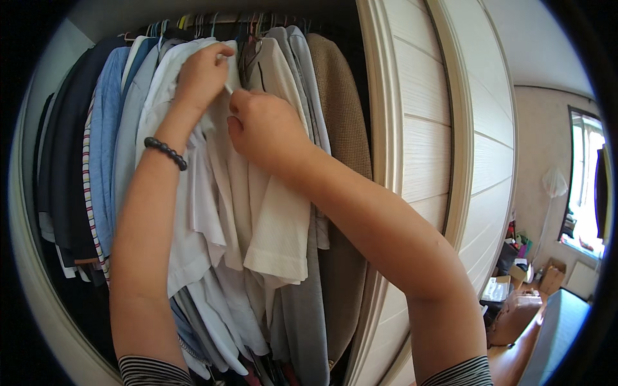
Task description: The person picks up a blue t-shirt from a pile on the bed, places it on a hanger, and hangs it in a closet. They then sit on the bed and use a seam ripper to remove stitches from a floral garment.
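Observation:
White and cream shirts hang close together in the middle of the wardrobe. My left hand (203, 76) is closed at the shoulder of a white shirt (170, 80), its thumb and finger bent toward each other near the collar. A little lower and to the right, my right hand (267, 128) is closed, with its fingertips pressed at a thin white strip (228, 89) that runs up toward the left hand. Whether this strip is a hanger's arm or a cloth edge, I cannot tell. Beside the right hand hangs a cream shirt (283, 238) with a ribbed look.
Several hangers (261, 24) crowd the rail above. Dark jackets (71, 141) and a light blue shirt (109, 122) hang left, a brown woven jacket (335, 96) right. A white sliding door (425, 96) stands close by my right arm; beyond it are a suitcase (515, 315) and a window (586, 174).

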`<state>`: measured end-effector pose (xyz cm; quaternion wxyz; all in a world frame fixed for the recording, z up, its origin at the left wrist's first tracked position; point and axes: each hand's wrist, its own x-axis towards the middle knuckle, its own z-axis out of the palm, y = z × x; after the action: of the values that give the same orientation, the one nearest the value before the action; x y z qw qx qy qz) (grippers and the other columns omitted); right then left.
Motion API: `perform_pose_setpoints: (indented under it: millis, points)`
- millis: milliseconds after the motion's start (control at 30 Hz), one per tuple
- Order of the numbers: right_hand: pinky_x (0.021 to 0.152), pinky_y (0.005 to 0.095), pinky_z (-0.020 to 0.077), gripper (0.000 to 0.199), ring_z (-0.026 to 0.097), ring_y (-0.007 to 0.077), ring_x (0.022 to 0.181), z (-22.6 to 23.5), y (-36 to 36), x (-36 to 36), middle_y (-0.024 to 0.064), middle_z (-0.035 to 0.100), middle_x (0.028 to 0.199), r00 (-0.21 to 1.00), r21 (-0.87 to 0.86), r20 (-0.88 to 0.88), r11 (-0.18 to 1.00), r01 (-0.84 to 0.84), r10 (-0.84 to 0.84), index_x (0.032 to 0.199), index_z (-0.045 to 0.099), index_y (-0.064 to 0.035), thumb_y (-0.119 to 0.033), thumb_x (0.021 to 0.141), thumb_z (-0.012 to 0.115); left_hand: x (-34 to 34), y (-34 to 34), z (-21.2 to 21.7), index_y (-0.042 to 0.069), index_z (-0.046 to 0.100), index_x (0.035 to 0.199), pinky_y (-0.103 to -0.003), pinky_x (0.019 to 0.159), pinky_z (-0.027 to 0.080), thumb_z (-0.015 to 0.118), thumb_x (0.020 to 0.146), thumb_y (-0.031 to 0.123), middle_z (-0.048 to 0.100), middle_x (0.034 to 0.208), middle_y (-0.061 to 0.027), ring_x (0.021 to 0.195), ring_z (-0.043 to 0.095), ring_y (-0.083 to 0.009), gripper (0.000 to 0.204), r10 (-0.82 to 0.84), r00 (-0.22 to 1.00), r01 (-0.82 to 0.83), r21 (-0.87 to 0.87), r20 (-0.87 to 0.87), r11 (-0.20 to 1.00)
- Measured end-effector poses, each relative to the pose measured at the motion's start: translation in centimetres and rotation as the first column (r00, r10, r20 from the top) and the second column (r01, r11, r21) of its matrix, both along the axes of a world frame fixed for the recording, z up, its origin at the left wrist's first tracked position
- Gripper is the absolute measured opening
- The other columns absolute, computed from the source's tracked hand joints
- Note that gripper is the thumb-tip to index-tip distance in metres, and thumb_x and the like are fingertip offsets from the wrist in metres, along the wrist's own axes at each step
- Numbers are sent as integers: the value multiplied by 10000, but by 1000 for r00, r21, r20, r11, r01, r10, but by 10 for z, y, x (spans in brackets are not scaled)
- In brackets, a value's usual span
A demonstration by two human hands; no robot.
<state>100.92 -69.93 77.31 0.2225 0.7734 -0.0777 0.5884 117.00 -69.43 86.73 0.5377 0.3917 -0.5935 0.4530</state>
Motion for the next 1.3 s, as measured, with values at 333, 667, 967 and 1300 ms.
perform_pose_setpoints:
  millis: [333,667,967,1300]
  points:
    - [707,413,489,180,604,361,792,-14,-5,-23,171,592,882,984,45,-152,994,103,-95,851,570,26,-130,767,603,16,15,28,16,596,874,-419,751,477,486,773,19,623,899,-207,891,591,-375,149,520,851,-515,-73,77,854]
    - [722,392,484,156,587,326,811,-32,-1,-41,155,564,831,989,-144,-147,990,9,-30,817,547,10,-111,748,617,-24,-21,53,-7,618,985,-421,833,480,519,726,-96,586,1066,-245,989,576,-389,292,700,642,-748,53,312,662]
    - [745,393,478,156,592,321,824,-33,-1,-37,148,576,849,986,-151,-154,988,40,-63,834,561,8,-107,743,612,-24,-24,54,-22,620,952,-440,822,483,486,780,-21,625,997,-223,955,602,-376,218,662,744,-668,106,89,736]
    - [719,398,472,147,592,330,788,-34,0,-40,151,568,832,982,-172,-178,984,41,-72,815,554,9,-108,745,609,-59,16,114,-38,632,994,-434,794,509,493,767,-54,608,1050,-224,959,608,-380,267,745,608,-794,181,275,581]
